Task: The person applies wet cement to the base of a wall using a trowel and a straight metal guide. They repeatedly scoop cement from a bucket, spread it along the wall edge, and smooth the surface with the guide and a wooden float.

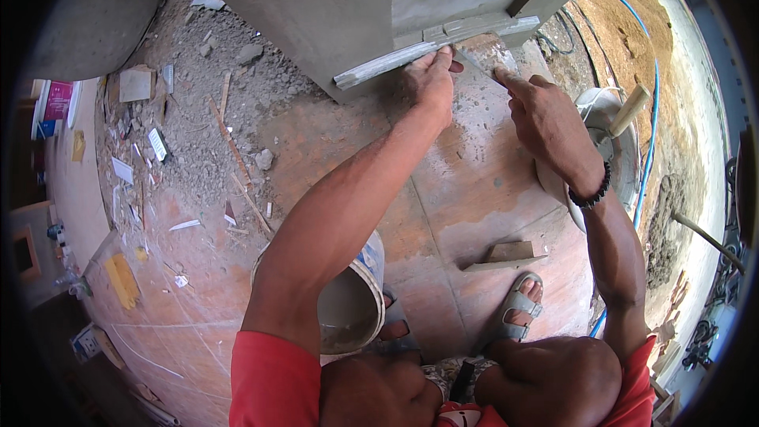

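A pale, mortar-smeared strip [379,66] lies along the lower edge of a grey plastered block [332,16]. My left hand [432,83] is closed at the strip's underside, thumb and fingertips together near its middle; what they pinch is hidden. Wrapped round a handle, my right hand [551,122] holds a flat-bladed trowel [476,61], its forefinger stretched along the tool. The blade reaches toward the left fingertips, just under the strip. Most of the handle is covered by my palm.
A bucket [352,304] of grey slurry stands by my left leg. At the right, a wooden-handled tool [630,111] leans in a pale bucket [628,162]. A flat plastering tool [510,255] lies before my foot. Rubble [209,103] covers the left; a blue hose [655,111] runs right.
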The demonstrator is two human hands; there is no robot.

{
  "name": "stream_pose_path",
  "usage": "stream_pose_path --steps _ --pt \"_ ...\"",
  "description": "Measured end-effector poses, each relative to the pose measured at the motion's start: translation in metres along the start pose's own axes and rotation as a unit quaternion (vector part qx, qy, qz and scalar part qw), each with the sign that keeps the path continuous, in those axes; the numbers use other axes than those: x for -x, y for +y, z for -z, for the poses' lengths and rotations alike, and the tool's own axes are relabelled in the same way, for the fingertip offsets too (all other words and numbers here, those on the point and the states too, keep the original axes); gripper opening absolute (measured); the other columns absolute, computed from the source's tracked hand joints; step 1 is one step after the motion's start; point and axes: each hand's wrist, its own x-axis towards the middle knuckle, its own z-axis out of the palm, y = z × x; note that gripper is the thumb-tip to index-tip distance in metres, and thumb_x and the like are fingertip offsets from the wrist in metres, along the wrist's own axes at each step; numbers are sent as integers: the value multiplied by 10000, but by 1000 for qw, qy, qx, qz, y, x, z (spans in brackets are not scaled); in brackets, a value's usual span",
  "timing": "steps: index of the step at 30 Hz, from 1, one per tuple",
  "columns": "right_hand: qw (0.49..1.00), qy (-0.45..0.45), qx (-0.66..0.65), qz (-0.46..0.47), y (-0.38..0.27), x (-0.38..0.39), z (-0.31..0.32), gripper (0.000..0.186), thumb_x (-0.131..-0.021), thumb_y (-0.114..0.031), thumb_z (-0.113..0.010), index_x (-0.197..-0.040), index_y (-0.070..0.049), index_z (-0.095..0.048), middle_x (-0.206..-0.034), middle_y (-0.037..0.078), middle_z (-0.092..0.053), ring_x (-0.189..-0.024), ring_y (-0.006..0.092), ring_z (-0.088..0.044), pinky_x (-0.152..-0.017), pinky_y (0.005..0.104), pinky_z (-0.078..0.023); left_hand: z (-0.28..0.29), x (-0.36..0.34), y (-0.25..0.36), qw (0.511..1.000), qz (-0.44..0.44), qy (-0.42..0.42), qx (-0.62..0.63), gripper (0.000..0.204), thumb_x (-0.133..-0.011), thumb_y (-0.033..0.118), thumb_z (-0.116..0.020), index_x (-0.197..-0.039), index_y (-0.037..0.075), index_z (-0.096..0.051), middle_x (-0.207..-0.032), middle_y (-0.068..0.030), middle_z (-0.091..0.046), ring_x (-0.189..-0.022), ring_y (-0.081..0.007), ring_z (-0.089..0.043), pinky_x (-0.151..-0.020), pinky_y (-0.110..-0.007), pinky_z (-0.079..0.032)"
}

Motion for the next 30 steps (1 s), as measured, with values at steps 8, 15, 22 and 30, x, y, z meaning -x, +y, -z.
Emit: stream_pose_path --steps 8,15,22,30 --pt "992 117 -52 17 -1 -2 -28 429 -852 -57 -551 -1280 -82 -535 -821 201 -570 -708 381 -617 -659 453 -508 -2 1 -2 999 -9 -14 28 186 -910 219 -620 -961 63 -707 -791 -28 -675 -651 -106 -488 -629 -269 -413" --pt "996 86 -29 -1 -12 -7 -49 453 -857 -65 -543 -1307 -86 -503 -845 216 -567 -705 388 -618 -649 455 -513 2 -6 -7 999 -31 -19 12 180 -909 188 -606 -930 42 -708 -778 -25 -666 -627 -107 -489 -607 -263 -415" --pt "997 69 -21 -2 -16 -12 -46 435 -850 -54 -509 -1285 -70 -513 -839 237 -580 -711 410 -617 -663 471 -510 -2 -2 -7 998 -40 -9 46 181 -908 180 -602 -901 32 -706 -772 -10 -656 -598 -98 -481 -571 -255 -404" --pt "998 -49 14 38 -18 2 6 403 -834 -33 -504 -1229 -73 -574 -811 236 -603 -740 402 -626 -685 470 -506 -2 -4 -7 998 -35 38 31 160 -909 72 -565 -873 -11 -698 -749 -26 -653 -661 -84 -564 -642 -264 -448"
